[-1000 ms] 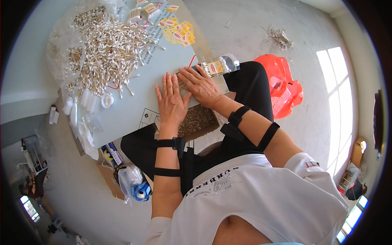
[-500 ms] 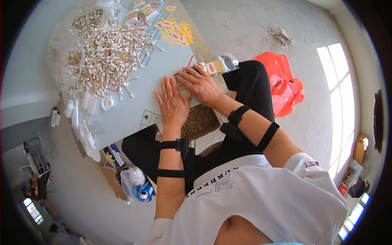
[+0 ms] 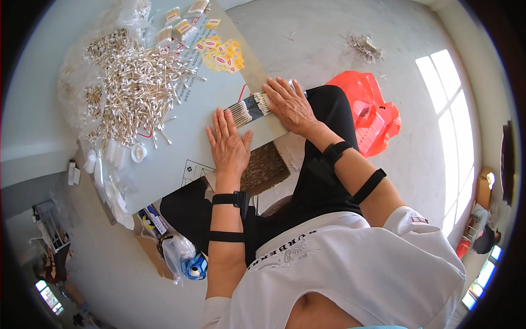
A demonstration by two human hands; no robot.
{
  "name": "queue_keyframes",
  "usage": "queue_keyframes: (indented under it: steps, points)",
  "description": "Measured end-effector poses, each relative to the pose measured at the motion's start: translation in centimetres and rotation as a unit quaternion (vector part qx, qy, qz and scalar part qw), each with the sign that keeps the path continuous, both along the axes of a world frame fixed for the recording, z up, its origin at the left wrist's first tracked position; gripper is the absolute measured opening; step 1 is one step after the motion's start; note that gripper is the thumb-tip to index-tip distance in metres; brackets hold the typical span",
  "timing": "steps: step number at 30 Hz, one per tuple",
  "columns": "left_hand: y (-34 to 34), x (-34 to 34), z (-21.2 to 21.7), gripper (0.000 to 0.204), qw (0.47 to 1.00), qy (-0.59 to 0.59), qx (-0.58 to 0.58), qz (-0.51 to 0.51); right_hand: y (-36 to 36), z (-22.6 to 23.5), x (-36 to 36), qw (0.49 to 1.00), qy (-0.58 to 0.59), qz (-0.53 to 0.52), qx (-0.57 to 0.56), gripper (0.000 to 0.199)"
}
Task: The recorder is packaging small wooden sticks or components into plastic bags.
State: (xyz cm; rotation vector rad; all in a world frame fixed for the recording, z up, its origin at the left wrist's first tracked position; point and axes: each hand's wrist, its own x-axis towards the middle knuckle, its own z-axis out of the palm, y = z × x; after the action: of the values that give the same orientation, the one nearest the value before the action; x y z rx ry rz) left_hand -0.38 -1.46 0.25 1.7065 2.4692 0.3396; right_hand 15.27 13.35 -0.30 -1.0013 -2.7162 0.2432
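Note:
My left hand (image 3: 229,147) lies with its fingers stretched out at the left end of a row of cotton swabs (image 3: 238,114), fingertips by the sticks. A dark band (image 3: 252,107) runs across the row, and white cotton tips show on its right side. Over the right end of the row rests my right hand (image 3: 291,111), flat, fingers extended and hiding what is beneath. Further off on the table are a heap of loose cotton swabs (image 3: 134,82), scattered yellow printed labels (image 3: 224,56) and several flat bundles of swabs with labels (image 3: 185,29).
The grey printed table (image 3: 164,159) ends just right of the row. Below its near edge sits an open cardboard box (image 3: 267,171). A roll of white tape (image 3: 138,153) lies left, near clear plastic bags. On the floor are a red plastic bag (image 3: 378,123) and a debris pile (image 3: 365,47).
My right hand has slid right along the row, away from my left hand, uncovering the dark band and white tips. It now covers the yellow-labelled part. The left hand stays nearly in place.

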Motion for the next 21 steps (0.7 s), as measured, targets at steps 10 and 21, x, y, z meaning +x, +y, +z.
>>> queue_keyframes:
  steps: [10,21]
  points:
    - [3.2,2.7,0.0,0.079,0.999,-0.009,-0.002,-0.036,0.2,-1.0,0.2,0.997,0.054,0.014,-0.054,0.050]
    - [5.5,2.6,-1.3,0.064,0.837,-0.402,0.360,0.088,3.4,-2.3,0.1,0.650,0.535,-0.266,-0.470,0.043]
